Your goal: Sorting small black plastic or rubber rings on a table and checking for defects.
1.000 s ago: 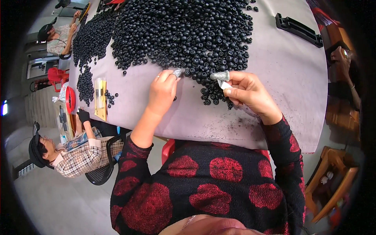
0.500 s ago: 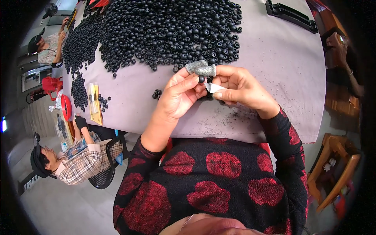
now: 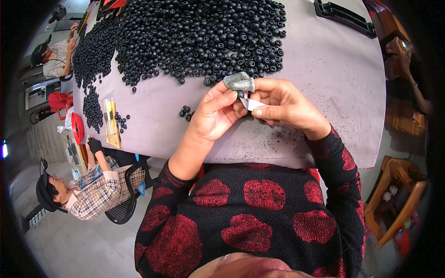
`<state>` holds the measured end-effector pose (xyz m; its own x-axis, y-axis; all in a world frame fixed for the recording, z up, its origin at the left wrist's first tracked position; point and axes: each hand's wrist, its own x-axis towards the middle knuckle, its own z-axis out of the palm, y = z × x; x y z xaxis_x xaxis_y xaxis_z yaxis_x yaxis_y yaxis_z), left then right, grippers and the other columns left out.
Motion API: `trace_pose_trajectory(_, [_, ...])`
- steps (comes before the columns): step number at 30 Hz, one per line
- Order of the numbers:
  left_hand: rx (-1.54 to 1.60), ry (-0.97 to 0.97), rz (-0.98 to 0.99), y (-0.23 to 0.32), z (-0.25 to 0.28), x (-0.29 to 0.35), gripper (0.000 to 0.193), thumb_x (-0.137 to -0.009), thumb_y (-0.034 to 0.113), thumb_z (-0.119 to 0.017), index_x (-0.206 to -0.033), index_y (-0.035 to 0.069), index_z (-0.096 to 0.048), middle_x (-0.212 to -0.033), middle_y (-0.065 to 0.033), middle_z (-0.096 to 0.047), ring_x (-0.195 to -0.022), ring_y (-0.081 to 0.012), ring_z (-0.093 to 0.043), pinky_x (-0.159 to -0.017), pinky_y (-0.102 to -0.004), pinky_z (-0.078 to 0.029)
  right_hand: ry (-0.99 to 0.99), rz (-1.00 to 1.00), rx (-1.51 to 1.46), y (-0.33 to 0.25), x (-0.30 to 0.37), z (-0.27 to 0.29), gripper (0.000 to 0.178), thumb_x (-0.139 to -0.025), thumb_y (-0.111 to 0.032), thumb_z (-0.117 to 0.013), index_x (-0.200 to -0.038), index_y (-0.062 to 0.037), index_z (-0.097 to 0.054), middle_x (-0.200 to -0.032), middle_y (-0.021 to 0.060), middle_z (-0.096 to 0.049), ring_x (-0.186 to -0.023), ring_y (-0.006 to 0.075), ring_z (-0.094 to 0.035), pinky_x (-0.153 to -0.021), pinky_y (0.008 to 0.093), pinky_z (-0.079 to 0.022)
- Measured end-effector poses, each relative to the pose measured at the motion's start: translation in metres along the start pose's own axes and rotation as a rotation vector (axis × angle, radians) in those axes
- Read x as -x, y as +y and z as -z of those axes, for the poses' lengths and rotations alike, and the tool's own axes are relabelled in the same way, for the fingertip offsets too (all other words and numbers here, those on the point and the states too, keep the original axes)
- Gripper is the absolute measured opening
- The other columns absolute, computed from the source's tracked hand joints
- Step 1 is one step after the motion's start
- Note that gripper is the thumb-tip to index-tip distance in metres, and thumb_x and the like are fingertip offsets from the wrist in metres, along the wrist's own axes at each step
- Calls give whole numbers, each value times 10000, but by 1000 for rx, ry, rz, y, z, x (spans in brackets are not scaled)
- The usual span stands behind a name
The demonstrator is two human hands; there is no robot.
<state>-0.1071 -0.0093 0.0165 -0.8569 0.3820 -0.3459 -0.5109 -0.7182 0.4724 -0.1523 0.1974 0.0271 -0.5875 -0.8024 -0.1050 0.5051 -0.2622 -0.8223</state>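
Between the thumb and fingers of my left hand (image 3: 214, 111) is a small round black rubber-like part (image 3: 240, 94). My right hand (image 3: 282, 104) pinches a small blade wrapped in white (image 3: 252, 104), its pointed tip touching or very near the black part. Grey finger covers (image 3: 239, 82) sit on the index fingertips of both hands, which meet above the part. A large heap of similar black parts (image 3: 199, 37) lies on the table just beyond my hands. A few loose ones (image 3: 186, 112) rest left of my left wrist, and some below my hands are partly hidden.
Dark trimmings speckle the pale cloth-covered table (image 3: 324, 92). A black plastic holder (image 3: 345, 18) lies far right, a clear-and-yellow packet (image 3: 111, 123) at left. Another person in a checked shirt (image 3: 99, 194) sits left, a second (image 3: 55, 58) farther off. A wooden stool (image 3: 394, 204) stands right.
My left hand has shifted slightly right, bringing its covered index finger against the right one. The black part has turned and moved a little between the fingers.
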Motion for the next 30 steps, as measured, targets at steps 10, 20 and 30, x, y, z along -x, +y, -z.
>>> trace_pose_trajectory(10, [23,-33,1,-2,3,0,324,-902,77,-616,-1221,59,-567,-1051,-52,-637,-874,-153,-595,-786,-312,-510,14,-32,-11,1,0,2,375,-877,-58,-638,-1236,11,-559,-770,-31,-571,-578,22,-458,-501,169,-372])
trace_pose_trajectory(20, [-6,-13,-23,-4,3,-1,326,-897,77,-624,-1218,58,-565,-1036,-49,-633,-851,-142,-582,-768,-302,-502,19,-45,3,3,0,4,396,-876,-75,-643,-1254,7,-562,-762,-30,-568,-551,21,-454,-474,166,-353])
trace_pose_trajectory(30, [-20,-6,-73,-7,-5,-2,346,-879,44,-630,-1218,40,-563,-1064,-66,-640,-864,-152,-587,-780,-291,-487,34,-24,-81,8,1,7,305,-878,-79,-653,-1171,-1,-624,-739,-45,-570,-541,6,-426,-462,162,-324])
